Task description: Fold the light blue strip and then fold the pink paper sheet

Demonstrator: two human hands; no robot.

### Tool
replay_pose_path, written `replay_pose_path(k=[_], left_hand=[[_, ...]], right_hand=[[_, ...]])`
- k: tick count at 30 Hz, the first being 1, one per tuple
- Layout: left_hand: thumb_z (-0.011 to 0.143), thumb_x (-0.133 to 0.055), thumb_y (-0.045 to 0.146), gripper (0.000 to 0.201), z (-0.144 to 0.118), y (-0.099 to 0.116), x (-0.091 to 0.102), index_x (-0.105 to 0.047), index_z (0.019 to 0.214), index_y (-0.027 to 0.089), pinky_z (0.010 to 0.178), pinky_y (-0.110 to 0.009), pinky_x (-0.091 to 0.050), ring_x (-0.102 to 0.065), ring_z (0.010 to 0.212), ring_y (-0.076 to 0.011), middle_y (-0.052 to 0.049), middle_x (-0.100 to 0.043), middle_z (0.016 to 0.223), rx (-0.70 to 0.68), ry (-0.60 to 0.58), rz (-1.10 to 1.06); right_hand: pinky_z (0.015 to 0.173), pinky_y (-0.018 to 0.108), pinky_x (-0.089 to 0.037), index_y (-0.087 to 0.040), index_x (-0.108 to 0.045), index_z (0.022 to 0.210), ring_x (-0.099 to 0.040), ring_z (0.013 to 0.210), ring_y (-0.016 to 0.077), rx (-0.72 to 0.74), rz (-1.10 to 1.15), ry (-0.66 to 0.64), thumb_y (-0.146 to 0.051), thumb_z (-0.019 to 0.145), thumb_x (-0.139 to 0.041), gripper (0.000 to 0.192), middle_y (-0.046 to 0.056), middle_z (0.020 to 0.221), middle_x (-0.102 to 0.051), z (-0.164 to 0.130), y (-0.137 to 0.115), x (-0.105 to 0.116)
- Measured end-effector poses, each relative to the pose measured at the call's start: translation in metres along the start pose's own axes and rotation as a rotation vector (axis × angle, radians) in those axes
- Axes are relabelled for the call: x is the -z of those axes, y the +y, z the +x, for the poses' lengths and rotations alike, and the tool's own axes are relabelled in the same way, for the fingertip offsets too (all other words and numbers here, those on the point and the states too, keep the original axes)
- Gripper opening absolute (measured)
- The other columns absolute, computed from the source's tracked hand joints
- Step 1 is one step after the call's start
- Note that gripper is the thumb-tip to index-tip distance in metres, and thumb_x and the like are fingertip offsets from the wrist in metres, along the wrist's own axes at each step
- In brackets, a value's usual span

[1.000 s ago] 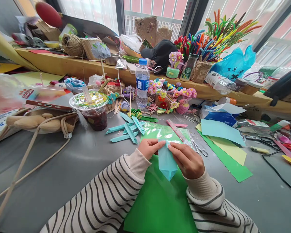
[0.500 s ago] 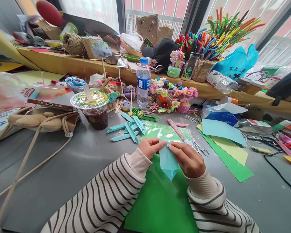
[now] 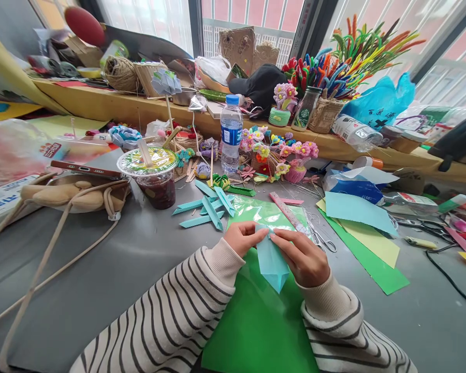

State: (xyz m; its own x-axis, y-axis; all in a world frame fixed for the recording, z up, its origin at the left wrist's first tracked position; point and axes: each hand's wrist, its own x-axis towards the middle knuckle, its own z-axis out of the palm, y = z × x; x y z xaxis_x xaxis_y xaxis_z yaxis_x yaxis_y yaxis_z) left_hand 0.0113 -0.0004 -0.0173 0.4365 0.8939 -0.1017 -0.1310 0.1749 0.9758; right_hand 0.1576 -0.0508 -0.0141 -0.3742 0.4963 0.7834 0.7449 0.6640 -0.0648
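A partly folded piece of light blue paper (image 3: 271, 261) is held between my two hands, its pointed lower end hanging toward me. My left hand (image 3: 242, 237) pinches its upper left edge between thumb and fingers. At the upper right edge, my right hand (image 3: 305, 255) grips the same paper, fingers pressed on the top fold. Beneath both hands lies a shiny green sheet (image 3: 256, 326). Several folded blue paper strips (image 3: 207, 206) rest in a loose pile beyond my left hand. A pink ruler (image 3: 285, 210) and scissors (image 3: 326, 241) lie just past my right hand.
A lidded drink cup (image 3: 155, 186) and a beige bag (image 3: 70, 199) with long straps stand on the left. A water bottle (image 3: 231, 134) is upright at the back. Blue, yellow and green paper sheets (image 3: 361, 212) lie on the right, near a black cable (image 3: 450, 282).
The view has shifted slightly, so everything sits a little further right and lower. Both hands keep hold of the blue paper in nearly the same pose.
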Motion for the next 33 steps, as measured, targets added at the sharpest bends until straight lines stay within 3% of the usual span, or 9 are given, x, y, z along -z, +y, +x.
replay_pose_path(k=[6, 10, 14, 18, 25, 33], left_hand=[[0.058, -0.060, 0.038, 0.029, 0.001, -0.001, 0.001, -0.052, 0.056, 0.011, 0.043, -0.018, -0.031, -0.038, 0.045, -0.0054, 0.004, -0.043, 0.047, -0.041, 0.011, 0.052], [0.058, -0.059, 0.037, 0.028, 0.000, -0.001, 0.001, -0.053, 0.059, 0.010, 0.044, -0.019, -0.031, -0.038, 0.046, -0.0060, 0.003, -0.043, 0.048, -0.064, -0.004, 0.094], [0.058, -0.060, 0.036, 0.026, -0.002, -0.001, -0.001, -0.052, 0.058, 0.011, 0.043, -0.018, -0.030, -0.038, 0.046, -0.0057, 0.003, -0.043, 0.049, -0.062, -0.058, 0.117], [0.059, -0.058, 0.035, 0.025, -0.004, -0.001, -0.001, -0.050, 0.056, 0.011, 0.041, -0.018, -0.027, -0.036, 0.046, -0.0054, 0.004, -0.039, 0.049, -0.065, -0.111, 0.188], [0.062, -0.056, 0.034, 0.025, -0.004, 0.000, -0.001, -0.047, 0.053, 0.012, 0.037, -0.018, -0.017, -0.023, 0.040, -0.0030, 0.007, -0.028, 0.044, -0.100, -0.202, 0.261], [0.059, -0.059, 0.038, 0.029, -0.002, -0.002, 0.000, -0.049, 0.050, 0.012, 0.040, -0.019, -0.024, -0.032, 0.043, -0.0054, 0.005, -0.034, 0.044, -0.041, -0.161, 0.227]], right_hand=[[0.068, 0.032, -0.049, -0.012, -0.059, 0.089, -0.057, 0.079, 0.0189, -0.068, 0.046, -0.001, -0.003, 0.069, -0.052, 0.023, 0.013, 0.084, -0.062, 0.003, -0.001, 0.000], [0.063, 0.030, -0.050, -0.014, -0.060, 0.084, -0.057, 0.074, 0.0173, -0.364, 0.186, 0.006, -0.015, 0.070, -0.054, 0.015, 0.009, 0.078, -0.062, 0.004, -0.001, 0.001], [0.051, 0.023, -0.050, -0.015, -0.061, 0.071, -0.058, 0.061, 0.0137, -0.672, 0.420, -0.145, -0.027, 0.070, -0.054, 0.013, 0.005, 0.068, -0.062, 0.001, 0.003, 0.002], [0.047, 0.023, -0.047, -0.015, -0.059, 0.060, -0.055, 0.051, 0.0127, -0.866, 0.522, -0.246, -0.035, 0.065, -0.057, 0.021, 0.003, 0.056, -0.060, -0.001, 0.006, 0.005], [0.045, 0.022, -0.041, -0.015, -0.054, 0.058, -0.049, 0.047, 0.0102, -0.929, 0.749, -0.480, -0.038, 0.065, -0.055, 0.024, -0.001, 0.050, -0.053, 0.000, 0.011, 0.012], [0.046, 0.022, -0.039, -0.015, -0.052, 0.058, -0.046, 0.049, 0.0092, -0.961, 0.748, -0.399, -0.036, 0.065, -0.056, 0.023, -0.002, 0.052, -0.050, 0.003, 0.010, 0.013]])
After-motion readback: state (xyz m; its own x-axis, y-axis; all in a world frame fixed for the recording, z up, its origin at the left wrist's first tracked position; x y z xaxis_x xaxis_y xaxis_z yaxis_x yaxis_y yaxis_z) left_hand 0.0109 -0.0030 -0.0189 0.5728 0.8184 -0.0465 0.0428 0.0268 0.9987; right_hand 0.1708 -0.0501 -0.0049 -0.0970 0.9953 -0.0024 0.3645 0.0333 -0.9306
